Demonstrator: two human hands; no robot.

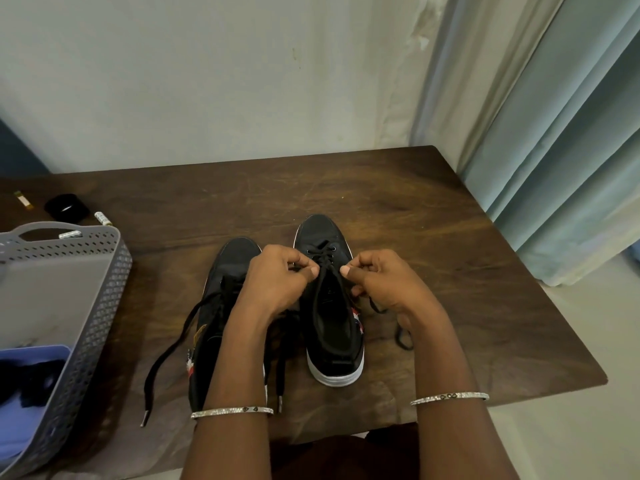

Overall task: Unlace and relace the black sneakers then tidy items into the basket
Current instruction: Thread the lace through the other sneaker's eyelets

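Both hands work over the right sneaker [334,334], which stands on the tabletop [415,220] with its toe pointing away from the person and its heel nearest. Its long axis runs straight out from the body.

The left hand [277,282] reaches in above the left sneaker [211,327] and pinches the lace [323,252] between thumb and curled fingers on the left of the eyelet rows. The right hand [384,285] pinches the other strand on the right in the same way. The two hands sit level with each other. The crossed rows nearer the toe lie just beyond the fingertips, so each strand runs across the shoe's axis from its hand to the eyelets.

From this angle it is hard to say whether the strands are being drawn out or threaded in. A lace tail [403,337] trails onto the tabletop by the right wrist.

The left sneaker lies parallel and just beside the right one, and its loose lace [173,344] sprawls towards the near edge. The basket [114,289] stands well to the left, nearer the left hand.
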